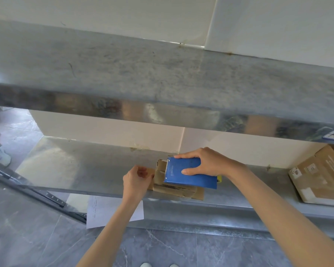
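A blue box (pixel 189 175) lies on top of a small brown cardboard box (pixel 174 188) on the lower metal shelf (pixel 81 168). My right hand (pixel 206 162) grips the blue box from the right, fingers over its far edge and thumb on its top. My left hand (pixel 136 180) is at the left side of the cardboard box, its curled fingers pinching a cardboard flap. A bit of something yellow (pixel 219 179) shows behind the blue box.
An upper metal shelf (pixel 162 79) overhangs the work spot. A larger cardboard box (pixel 320 174) sits on the lower shelf at the right. A white paper sheet (pixel 104 211) hangs below the shelf edge. A shelf post (pixel 37 191) slants at the left. Grey tiled floor lies below.
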Motion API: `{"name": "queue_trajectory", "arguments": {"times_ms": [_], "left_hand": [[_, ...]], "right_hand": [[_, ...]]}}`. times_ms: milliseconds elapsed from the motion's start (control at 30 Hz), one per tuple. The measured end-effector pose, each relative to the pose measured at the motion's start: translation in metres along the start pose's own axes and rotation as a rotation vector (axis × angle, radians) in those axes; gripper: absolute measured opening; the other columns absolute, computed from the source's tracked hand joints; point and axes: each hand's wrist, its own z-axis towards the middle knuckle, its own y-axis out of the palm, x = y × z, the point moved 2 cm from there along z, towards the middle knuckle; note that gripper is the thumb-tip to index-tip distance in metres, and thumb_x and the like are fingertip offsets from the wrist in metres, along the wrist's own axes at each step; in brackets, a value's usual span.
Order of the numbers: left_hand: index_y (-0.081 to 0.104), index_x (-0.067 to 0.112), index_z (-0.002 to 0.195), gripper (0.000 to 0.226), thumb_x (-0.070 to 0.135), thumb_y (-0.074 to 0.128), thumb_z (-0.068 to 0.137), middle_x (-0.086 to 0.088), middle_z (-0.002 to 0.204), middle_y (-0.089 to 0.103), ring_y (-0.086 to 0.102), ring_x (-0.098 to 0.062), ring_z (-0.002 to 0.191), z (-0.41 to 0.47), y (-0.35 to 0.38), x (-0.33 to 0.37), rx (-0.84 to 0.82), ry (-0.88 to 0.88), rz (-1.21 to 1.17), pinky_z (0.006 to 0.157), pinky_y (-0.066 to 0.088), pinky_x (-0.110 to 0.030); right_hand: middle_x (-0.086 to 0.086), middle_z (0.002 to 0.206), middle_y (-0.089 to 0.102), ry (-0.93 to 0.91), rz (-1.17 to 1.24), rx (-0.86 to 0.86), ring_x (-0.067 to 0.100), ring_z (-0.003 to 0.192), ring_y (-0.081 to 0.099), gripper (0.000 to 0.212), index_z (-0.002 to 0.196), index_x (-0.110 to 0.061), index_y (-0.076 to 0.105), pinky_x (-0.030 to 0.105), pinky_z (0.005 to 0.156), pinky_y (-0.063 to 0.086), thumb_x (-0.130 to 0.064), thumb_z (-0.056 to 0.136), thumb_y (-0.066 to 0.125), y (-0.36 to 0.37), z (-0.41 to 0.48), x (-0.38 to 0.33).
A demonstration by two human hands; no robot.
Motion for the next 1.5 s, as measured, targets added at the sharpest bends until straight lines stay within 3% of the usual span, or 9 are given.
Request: {"name": "queue_trajectory", "arguments": {"times_ms": [167,267,400,533,600,733,967,1200,1500], "left_hand": [[0.057,0.029,0.125,0.056,0.002,0.068,0.077,0.015,0.133,0.053,0.051,0.002,0.117,0.002,-0.009,0.026,-0.401,0.391,0.111,0.094,0.042,-0.011],[0.042,0.029,0.14,0.077,0.022,0.081,0.074,0.011,0.15,0.037,0.04,-0.009,0.133,0.003,-0.003,0.034,-0.539,0.487,0.249,0.11,0.038,-0.029],[0.033,0.03,0.147,0.104,0.048,0.09,0.062,0.019,0.151,0.032,0.025,-0.002,0.141,0.004,0.011,0.034,-0.57,0.463,0.258,0.113,0.031,-0.029],[0.046,0.02,0.145,0.098,0.042,0.092,0.06,0.038,0.138,0.026,0.013,0.015,0.138,0.005,0.019,0.025,-0.463,0.554,0.232,0.112,0.028,-0.022],[0.049,0.018,0.143,0.097,0.04,0.092,0.059,0.044,0.134,0.026,0.012,0.025,0.134,0.007,0.019,0.021,-0.448,0.579,0.199,0.109,0.023,-0.009],[0.051,0.029,0.137,0.089,0.041,0.092,0.059,0.055,0.13,0.032,0.019,0.028,0.131,0.008,0.019,0.021,-0.455,0.623,0.153,0.1,0.019,0.005],[0.053,0.029,0.139,0.091,0.047,0.09,0.059,0.037,0.138,0.036,0.026,0.025,0.129,0.012,0.018,0.017,-0.444,0.594,0.192,0.105,0.024,-0.002],[0.053,0.034,0.138,0.09,0.034,0.095,0.057,0.022,0.14,0.045,0.037,0.021,0.125,0.01,0.019,0.019,-0.476,0.557,0.192,0.104,0.032,-0.008],[0.055,0.03,0.137,0.09,0.027,0.095,0.057,0.029,0.136,0.045,0.038,0.022,0.124,0.011,0.02,0.016,-0.483,0.555,0.176,0.098,0.029,0.0]], "right_hand": [[-0.021,0.138,0.054,-0.011,-0.004,0.001,0.009,0.109,0.059,0.052,0.132,-0.057,0.051,0.034,0.096,0.052,-0.053,0.084,0.07,-0.001,0.001,-0.002],[-0.019,0.136,0.055,-0.018,-0.003,0.003,0.008,0.107,0.059,0.052,0.132,-0.056,0.052,0.032,0.093,0.053,-0.053,0.084,0.07,-0.001,0.001,-0.002],[-0.018,0.133,0.057,-0.015,0.0,0.017,0.006,0.104,0.059,0.052,0.131,-0.058,0.052,0.03,0.091,0.054,-0.055,0.082,0.071,-0.001,0.001,0.001],[-0.025,0.132,0.053,-0.015,0.02,0.0,-0.004,0.098,0.056,0.052,0.131,-0.057,0.052,0.018,0.077,0.048,-0.056,0.082,0.07,-0.002,0.002,0.001],[-0.028,0.127,0.051,-0.011,0.029,-0.012,-0.007,0.096,0.054,0.052,0.131,-0.058,0.051,0.016,0.073,0.045,-0.056,0.083,0.07,-0.004,0.001,0.001],[-0.029,0.13,0.05,-0.032,0.067,-0.024,-0.003,0.101,0.056,0.051,0.132,-0.058,0.051,0.017,0.076,0.047,-0.054,0.085,0.069,-0.006,-0.002,0.006],[-0.022,0.139,0.053,0.014,0.09,-0.009,0.006,0.122,0.054,0.048,0.127,-0.057,0.056,0.032,0.106,0.044,-0.047,0.083,0.074,-0.022,-0.028,0.042],[-0.029,0.135,0.053,0.025,0.153,-0.002,-0.004,0.123,0.051,0.048,0.122,-0.06,0.058,0.021,0.107,0.04,-0.041,0.082,0.077,-0.029,-0.052,0.076],[-0.035,0.13,0.054,0.053,0.172,-0.012,-0.015,0.121,0.048,0.049,0.121,-0.06,0.059,0.017,0.109,0.035,-0.042,0.081,0.078,-0.033,-0.065,0.101]]}}
